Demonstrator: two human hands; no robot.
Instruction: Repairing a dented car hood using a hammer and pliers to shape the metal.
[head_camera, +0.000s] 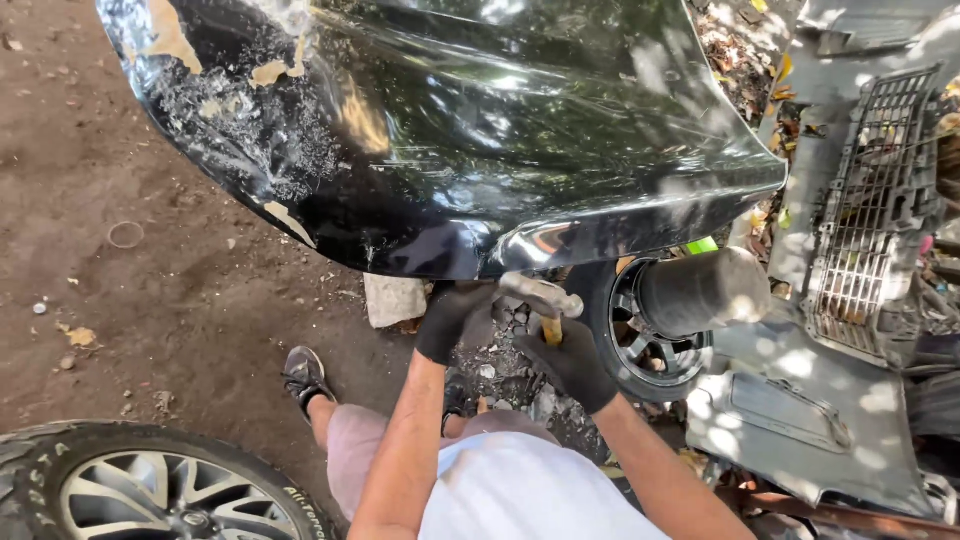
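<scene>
We see the hammer (541, 297) at the dented black car panel's (450, 130) lower edge, our gloved right hand (572, 365) closed around its handle; our gloved left hand (452, 312) presses the panel's edge, above dirt ground (150, 280).

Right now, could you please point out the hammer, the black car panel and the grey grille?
hammer (541, 296): head view, on its metal head.
black car panel (480, 130): head view, mid glossy surface.
grey grille (868, 215): head view, on its mesh.
</scene>
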